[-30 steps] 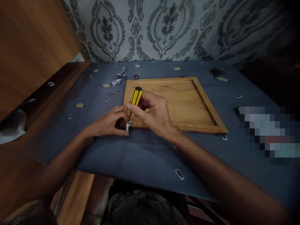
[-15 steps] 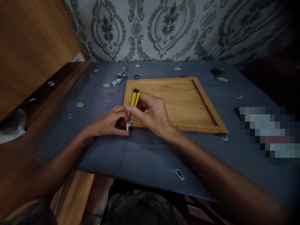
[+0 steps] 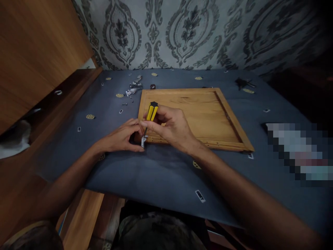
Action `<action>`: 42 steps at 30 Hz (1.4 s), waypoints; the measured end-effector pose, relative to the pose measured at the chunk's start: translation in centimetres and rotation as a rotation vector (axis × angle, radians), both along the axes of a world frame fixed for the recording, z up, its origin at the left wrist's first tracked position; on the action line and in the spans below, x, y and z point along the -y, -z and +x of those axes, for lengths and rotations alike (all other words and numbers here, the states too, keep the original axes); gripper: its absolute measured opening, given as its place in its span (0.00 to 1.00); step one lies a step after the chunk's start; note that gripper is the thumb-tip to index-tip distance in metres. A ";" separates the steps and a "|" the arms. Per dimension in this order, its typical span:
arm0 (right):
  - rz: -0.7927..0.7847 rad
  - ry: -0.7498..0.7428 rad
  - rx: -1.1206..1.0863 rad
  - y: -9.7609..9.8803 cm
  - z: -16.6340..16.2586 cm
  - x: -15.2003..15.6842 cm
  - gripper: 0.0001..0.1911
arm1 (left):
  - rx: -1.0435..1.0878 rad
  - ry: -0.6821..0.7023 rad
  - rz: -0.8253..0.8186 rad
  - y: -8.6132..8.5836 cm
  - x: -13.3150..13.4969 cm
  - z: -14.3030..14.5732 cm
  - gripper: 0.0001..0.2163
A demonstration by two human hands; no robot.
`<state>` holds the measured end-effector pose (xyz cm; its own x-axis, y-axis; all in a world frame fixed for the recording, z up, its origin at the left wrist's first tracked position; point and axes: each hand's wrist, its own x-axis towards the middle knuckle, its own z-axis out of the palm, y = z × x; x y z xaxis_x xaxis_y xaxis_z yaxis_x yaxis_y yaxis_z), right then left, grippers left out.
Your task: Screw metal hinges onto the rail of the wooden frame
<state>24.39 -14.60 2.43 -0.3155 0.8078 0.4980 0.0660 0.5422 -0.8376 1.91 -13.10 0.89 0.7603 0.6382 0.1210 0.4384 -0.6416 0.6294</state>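
My right hand (image 3: 173,129) is closed round a yellow and black screwdriver (image 3: 151,112), held nearly upright with its tip down at a small metal bracket (image 3: 143,140). That bracket sits at the near left corner of a wooden panel (image 3: 197,114) lying flat on the dark blue table cover (image 3: 161,173). My left hand (image 3: 122,137) rests on the cover beside the corner, its fingers pinched on the bracket.
A pile of small metal hardware (image 3: 132,89) lies beyond the panel's far left corner. Round gold discs and small tags are scattered over the cover. A dark object (image 3: 243,82) lies at the far right. A wooden cabinet (image 3: 31,59) stands to the left.
The screwdriver handle has rocked slightly in my right hand, tilting left and then back. Both hands stay at the panel's corner; the view has shifted down a little.
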 end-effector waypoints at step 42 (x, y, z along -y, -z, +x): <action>0.022 0.195 0.042 1.0 -0.5 0.1 0.24 | -0.071 -0.010 -0.018 0.1 0.1 -0.2 0.20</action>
